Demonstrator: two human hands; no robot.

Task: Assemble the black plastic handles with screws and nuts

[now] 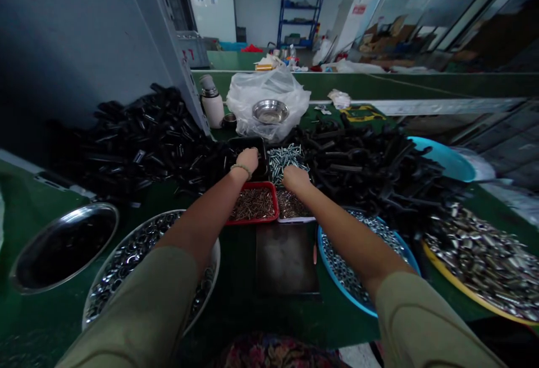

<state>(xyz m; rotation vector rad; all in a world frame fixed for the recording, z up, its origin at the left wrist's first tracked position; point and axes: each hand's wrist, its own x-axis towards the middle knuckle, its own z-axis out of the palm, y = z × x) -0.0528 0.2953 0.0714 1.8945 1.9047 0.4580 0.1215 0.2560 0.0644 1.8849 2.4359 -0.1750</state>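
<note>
My left hand (248,159), with a bracelet at the wrist, reaches into a black tray (263,172); its fingers are curled, and what they may hold is hidden. At the lower edge of a heap of silvery bolts (284,158), my right hand (296,179) is closed, its fingertips out of sight. A red tray (275,217) of thin copper-coloured pins (255,204) sits nearer to me, below my left hand. Beside it, under my right forearm, lies a pale tray (297,220) of small brownish metal parts (289,205).
Heaps of black parts (160,137) lie left and right. Nearer stand a silver basin (214,269) of metal rings, a blue basin (366,307) of small metal parts and a yellow-rimmed basin (446,275) of metal cylinders. A dark plate (287,261) lies centrally; a flask (213,107) stands behind.
</note>
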